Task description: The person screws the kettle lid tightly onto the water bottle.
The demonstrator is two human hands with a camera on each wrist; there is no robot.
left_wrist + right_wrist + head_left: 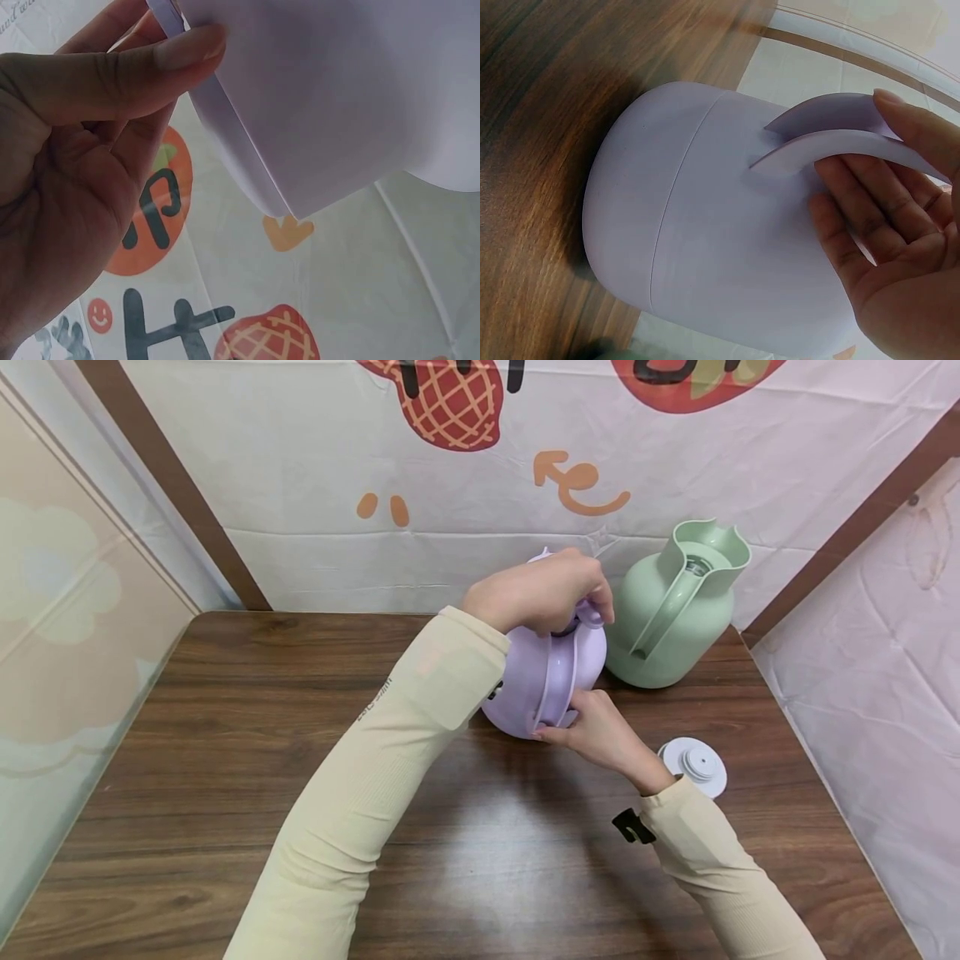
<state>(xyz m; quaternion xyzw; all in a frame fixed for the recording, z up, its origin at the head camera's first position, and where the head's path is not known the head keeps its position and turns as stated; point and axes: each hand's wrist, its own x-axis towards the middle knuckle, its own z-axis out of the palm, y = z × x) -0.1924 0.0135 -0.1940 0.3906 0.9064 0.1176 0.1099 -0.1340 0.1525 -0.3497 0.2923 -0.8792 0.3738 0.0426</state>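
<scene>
A light purple thermos jug [513, 693] stands at the back of the wooden table, its handle [558, 672] toward me. My left hand [540, 589] reaches over the top and hides most of the neck. Up close in the left wrist view, the left hand's [90, 165] thumb and fingers pinch the jug's purple rim [300, 112]. Lower down, my right hand [603, 731] holds the handle. In the right wrist view its thumb lies along the handle [840, 142] and the fingers [885, 202] curl beneath, beside the smooth body [720, 202].
Right behind the purple jug's side stands a green thermos jug [675, 618] with an uncovered mouth. A round white stopper [701, 764] lies on the table [300, 693] beside my right wrist. Printed white cloth [315, 468] hangs along the back edge.
</scene>
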